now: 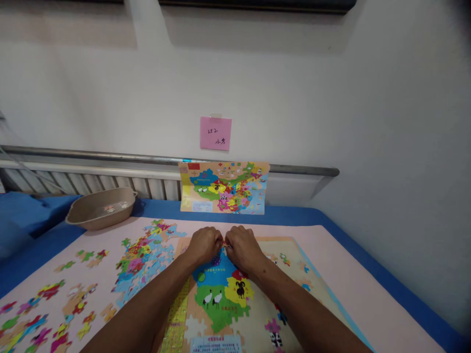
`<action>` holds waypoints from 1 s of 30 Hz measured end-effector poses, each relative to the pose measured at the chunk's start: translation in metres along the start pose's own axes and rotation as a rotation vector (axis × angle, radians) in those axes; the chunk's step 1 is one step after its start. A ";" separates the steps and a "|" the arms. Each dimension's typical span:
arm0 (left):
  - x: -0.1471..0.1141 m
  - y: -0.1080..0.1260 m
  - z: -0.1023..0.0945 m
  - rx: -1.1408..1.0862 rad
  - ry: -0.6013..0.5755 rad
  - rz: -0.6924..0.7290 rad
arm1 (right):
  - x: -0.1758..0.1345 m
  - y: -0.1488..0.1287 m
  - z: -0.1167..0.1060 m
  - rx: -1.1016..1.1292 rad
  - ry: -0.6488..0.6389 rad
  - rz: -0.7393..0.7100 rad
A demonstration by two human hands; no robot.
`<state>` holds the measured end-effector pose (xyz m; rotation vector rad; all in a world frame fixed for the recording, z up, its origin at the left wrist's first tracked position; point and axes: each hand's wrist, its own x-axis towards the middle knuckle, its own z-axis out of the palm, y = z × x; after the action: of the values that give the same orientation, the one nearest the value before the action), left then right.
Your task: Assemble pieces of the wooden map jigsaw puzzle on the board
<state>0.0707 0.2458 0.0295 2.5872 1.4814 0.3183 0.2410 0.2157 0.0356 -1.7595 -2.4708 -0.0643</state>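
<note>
My left hand (206, 243) and my right hand (243, 246) meet near the top edge of a partly filled jigsaw puzzle board (301, 299). Both have curled fingers. Between the fingertips shows a small orange puzzle piece (224, 244), pinched from both sides; most of it is hidden. Below the hands lies a joined map section (221, 294) in blue, green and yellow, with two white birds and a dark ram. A panda piece (275, 336) rests apart on the board, left of my right forearm.
Loose puzzle pieces (138, 260) spread over the pink sheet (353, 274) on the left. A beige basin (103, 208) with a few pieces stands at the back left. A printed reference map (224, 189) leans against the wall below a metal rail (305, 169) and a pink note (215, 133).
</note>
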 end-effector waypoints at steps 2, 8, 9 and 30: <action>0.000 -0.001 -0.004 0.005 -0.010 -0.012 | -0.001 0.000 0.004 -0.029 0.035 -0.032; 0.000 0.001 -0.005 0.025 -0.027 -0.026 | -0.005 -0.005 0.000 -0.108 0.065 -0.108; 0.001 0.001 -0.005 0.027 -0.028 -0.029 | -0.006 -0.006 -0.002 -0.116 0.063 -0.110; 0.002 0.000 -0.007 -0.032 -0.044 -0.069 | -0.012 -0.007 0.008 -0.086 0.100 -0.075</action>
<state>0.0696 0.2476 0.0362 2.4950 1.5343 0.2726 0.2379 0.2030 0.0262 -1.6502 -2.4962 -0.2617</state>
